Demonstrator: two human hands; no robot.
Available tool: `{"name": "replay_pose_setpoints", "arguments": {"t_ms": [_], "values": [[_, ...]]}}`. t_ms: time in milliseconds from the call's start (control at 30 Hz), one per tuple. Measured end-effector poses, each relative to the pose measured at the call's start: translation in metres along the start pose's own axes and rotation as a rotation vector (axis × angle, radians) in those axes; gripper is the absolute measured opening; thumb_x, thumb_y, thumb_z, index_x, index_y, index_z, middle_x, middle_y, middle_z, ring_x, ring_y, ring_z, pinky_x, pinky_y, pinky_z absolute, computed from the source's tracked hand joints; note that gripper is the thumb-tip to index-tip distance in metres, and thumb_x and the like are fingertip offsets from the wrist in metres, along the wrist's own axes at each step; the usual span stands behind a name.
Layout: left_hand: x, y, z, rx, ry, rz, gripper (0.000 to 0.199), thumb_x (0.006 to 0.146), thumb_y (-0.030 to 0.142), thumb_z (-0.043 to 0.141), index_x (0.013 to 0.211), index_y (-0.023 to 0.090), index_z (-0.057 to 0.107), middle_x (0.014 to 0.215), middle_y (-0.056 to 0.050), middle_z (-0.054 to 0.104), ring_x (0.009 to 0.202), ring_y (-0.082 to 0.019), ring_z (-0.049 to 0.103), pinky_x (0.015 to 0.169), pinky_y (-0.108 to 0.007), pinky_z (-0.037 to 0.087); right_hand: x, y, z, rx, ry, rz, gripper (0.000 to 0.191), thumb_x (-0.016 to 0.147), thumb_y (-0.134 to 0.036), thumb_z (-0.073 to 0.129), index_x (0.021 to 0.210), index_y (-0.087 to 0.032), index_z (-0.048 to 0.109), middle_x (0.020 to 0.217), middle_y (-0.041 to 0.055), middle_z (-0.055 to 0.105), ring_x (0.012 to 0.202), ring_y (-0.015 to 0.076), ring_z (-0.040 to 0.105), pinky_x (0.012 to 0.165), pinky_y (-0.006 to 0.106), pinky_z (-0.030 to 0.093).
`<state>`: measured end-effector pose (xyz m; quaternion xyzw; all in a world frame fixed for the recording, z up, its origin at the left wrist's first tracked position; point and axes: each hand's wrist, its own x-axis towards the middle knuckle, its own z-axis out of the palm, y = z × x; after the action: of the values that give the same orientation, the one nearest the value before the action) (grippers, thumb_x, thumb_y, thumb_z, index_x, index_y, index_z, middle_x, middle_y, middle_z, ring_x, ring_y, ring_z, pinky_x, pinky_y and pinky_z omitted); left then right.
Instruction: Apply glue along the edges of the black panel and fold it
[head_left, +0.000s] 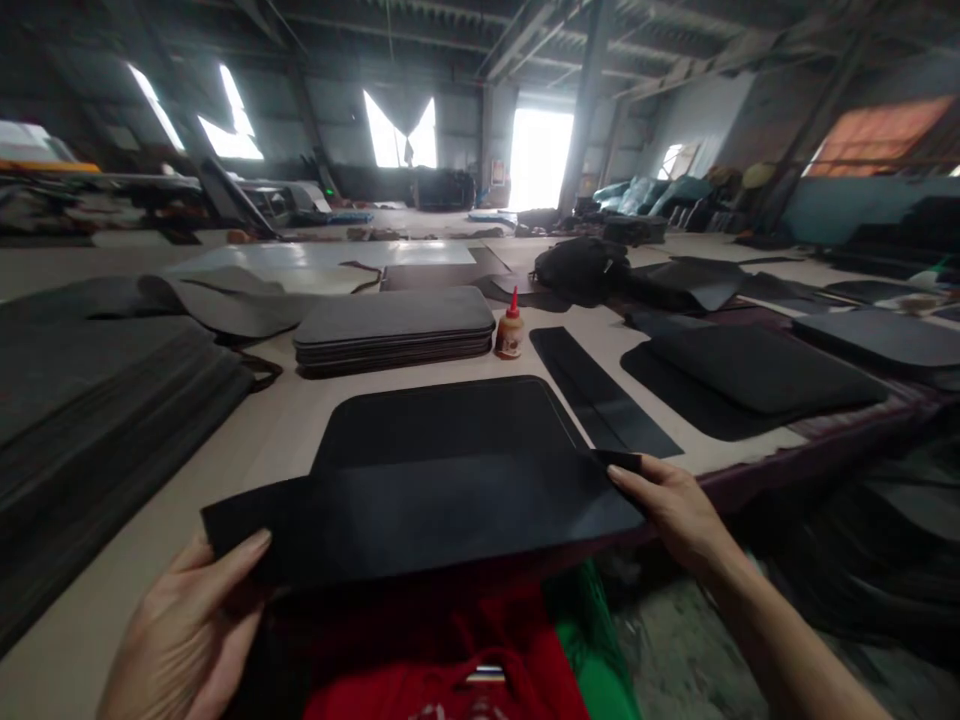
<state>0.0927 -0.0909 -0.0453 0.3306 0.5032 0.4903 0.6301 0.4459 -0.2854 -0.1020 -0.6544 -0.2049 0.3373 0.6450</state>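
Note:
A wide strip of black sheet material (435,515) stretches between my two hands at the table's near edge. My left hand (199,610) pinches its left end, thumb on top. At the other end my right hand (671,500) grips the corner with the thumb above and the fingers beneath. Behind the strip, partly covered by it, lies a black panel (450,420) with rounded corners and a thin line along its border. To the right of that panel a narrow black strip (600,385) rests flat. A glue bottle (510,335) with a red nozzle stands upright beyond the panel.
Stacked dark panels (394,325) lie left of the bottle, and a tall pile of dark sheets (97,420) fills the left side. More black panels (757,375) sit at the right. A black bag-like heap (581,270) is farther back on the pale table (292,430).

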Motion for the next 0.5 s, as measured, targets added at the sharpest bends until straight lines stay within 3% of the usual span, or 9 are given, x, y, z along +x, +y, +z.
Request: {"name": "replay_pose_setpoints", "arguments": {"t_ms": [167,267,400,500], "values": [[0.009,0.002,-0.005,0.035,-0.019,-0.042,0.035,0.071,0.002,0.076,0.102,0.017,0.071,0.081,0.005,0.077,0.063,-0.013,0.071,0.060,-0.018,0.061,0.016,-0.006,-0.001,-0.113,0.058,-0.083,0.048,0.059,-0.055,0.089,0.082,-0.018,0.069,0.066,-0.0022,0.063,0.054,0.0114,0.053,0.047,0.022,0.040],[0.015,0.005,-0.006,0.061,-0.046,-0.077,0.027,0.074,0.002,0.075,0.098,0.014,0.070,0.079,0.004,0.077,0.062,-0.012,0.071,0.062,-0.019,0.061,0.030,-0.007,0.000,-0.138,0.095,-0.071,0.052,0.056,-0.058,0.088,0.079,-0.019,0.063,0.058,-0.0054,0.056,0.044,0.0085,0.045,0.040,0.022,0.034],[0.015,0.013,0.005,0.082,-0.012,-0.089,0.015,0.079,0.001,0.069,0.089,0.012,0.067,0.073,0.003,0.075,0.058,-0.012,0.070,0.059,-0.020,0.061,0.051,-0.011,0.004,-0.203,0.116,-0.160,0.048,0.060,-0.057,0.083,0.078,-0.017,0.063,0.055,-0.0066,0.049,0.042,0.0057,0.037,0.038,0.020,0.025],[0.015,0.021,0.017,0.119,-0.003,-0.058,0.014,0.080,-0.001,0.066,0.082,0.012,0.065,0.065,0.005,0.072,0.052,-0.010,0.068,0.054,-0.016,0.058,0.065,-0.019,0.011,-0.251,0.106,-0.183,0.041,0.066,-0.053,0.078,0.080,-0.018,0.061,0.057,-0.0059,0.050,0.045,0.0064,0.039,0.040,0.020,0.027]]}}
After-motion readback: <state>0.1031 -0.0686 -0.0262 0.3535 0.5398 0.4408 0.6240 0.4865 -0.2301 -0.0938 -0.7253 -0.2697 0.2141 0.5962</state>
